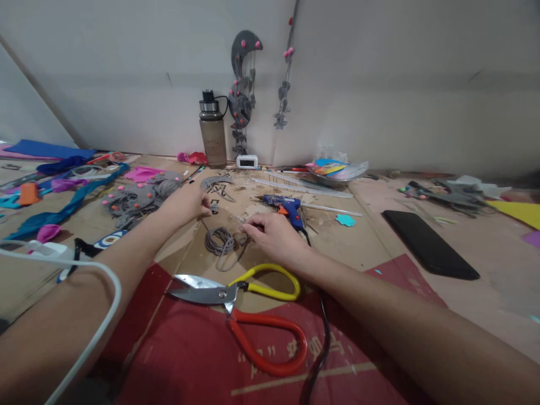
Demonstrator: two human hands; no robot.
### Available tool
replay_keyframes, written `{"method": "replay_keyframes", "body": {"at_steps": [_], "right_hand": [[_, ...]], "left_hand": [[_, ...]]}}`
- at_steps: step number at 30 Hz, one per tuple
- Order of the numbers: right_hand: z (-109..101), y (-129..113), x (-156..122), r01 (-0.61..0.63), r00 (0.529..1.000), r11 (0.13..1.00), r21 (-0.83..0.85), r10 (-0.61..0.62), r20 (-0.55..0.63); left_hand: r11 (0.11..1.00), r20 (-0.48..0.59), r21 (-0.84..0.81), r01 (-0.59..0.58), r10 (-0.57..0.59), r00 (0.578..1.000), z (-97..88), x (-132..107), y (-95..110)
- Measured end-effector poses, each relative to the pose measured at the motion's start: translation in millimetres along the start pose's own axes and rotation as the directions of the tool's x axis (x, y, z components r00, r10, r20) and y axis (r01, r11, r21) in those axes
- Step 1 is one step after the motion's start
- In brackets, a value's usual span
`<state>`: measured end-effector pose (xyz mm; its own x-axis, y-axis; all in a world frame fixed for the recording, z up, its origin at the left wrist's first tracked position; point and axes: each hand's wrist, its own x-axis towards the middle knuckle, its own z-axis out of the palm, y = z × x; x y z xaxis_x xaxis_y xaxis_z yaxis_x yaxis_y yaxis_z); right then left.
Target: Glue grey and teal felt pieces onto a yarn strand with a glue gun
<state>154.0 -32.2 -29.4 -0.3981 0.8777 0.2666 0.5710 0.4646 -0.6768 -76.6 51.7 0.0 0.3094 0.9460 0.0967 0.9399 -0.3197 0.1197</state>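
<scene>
My left hand (189, 201) is closed, its fingertips pressed together beside a small grey piece (215, 207). Whether it grips that piece or a strand of cord is too small to make out. My right hand (272, 235) pinches a grey cord (243, 247) between thumb and fingers. The cord loops back to a loose coil (219, 241) lying between the hands on the cardboard. Nearer to me lie open scissors (230, 293) with one yellow and one red handle. A blue glue gun (287, 207) rests just beyond my right hand.
Grey felt pieces with pink dots (135, 197) are heaped at left. Behind stand a bottle (213, 132) and a small clock (247, 162). Felt hangings (241, 107) are on the wall. A black phone (428, 243) lies right. A white cable (113, 292) crosses my left arm.
</scene>
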Motion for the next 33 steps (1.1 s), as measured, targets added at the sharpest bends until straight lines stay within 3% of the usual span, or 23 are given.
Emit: {"method": "replay_keyframes", "body": {"at_steps": [5,12,20,25,29,33], "right_hand": [[0.3,-1.0,-0.3,0.005,1.000,1.000,-0.008,-0.005,0.006],[1.3,-0.4,-0.9,-0.002,1.000,1.000,-0.021,0.002,0.003],[1.2,-0.7,-0.8,-0.011,1.000,1.000,-0.027,0.011,0.021],[1.3,-0.9,-0.2,-0.023,0.999,1.000,-0.020,0.023,0.026],[1.7,0.5,-0.1,-0.009,1.000,0.999,-0.040,0.010,0.016],[0.9,2.6,-0.1,0.029,0.999,0.995,-0.093,-0.030,-0.013]], "left_hand": [[1.000,0.014,0.010,0.015,-0.015,1.000,4.5,0.5,-0.9],[1.000,-0.094,-0.001,0.021,-0.021,0.995,2.2,-0.8,-2.6],[0.987,-0.142,-0.066,0.145,-0.153,0.978,-7.7,1.6,-7.1],[0.982,-0.121,-0.135,0.135,-0.151,0.981,-5.8,2.3,-7.9],[0.993,-0.076,-0.090,0.081,-0.088,0.993,-5.5,-0.7,-4.3],[0.992,-0.186,-0.091,0.083,-0.099,0.977,-15.0,-7.3,9.3]]}}
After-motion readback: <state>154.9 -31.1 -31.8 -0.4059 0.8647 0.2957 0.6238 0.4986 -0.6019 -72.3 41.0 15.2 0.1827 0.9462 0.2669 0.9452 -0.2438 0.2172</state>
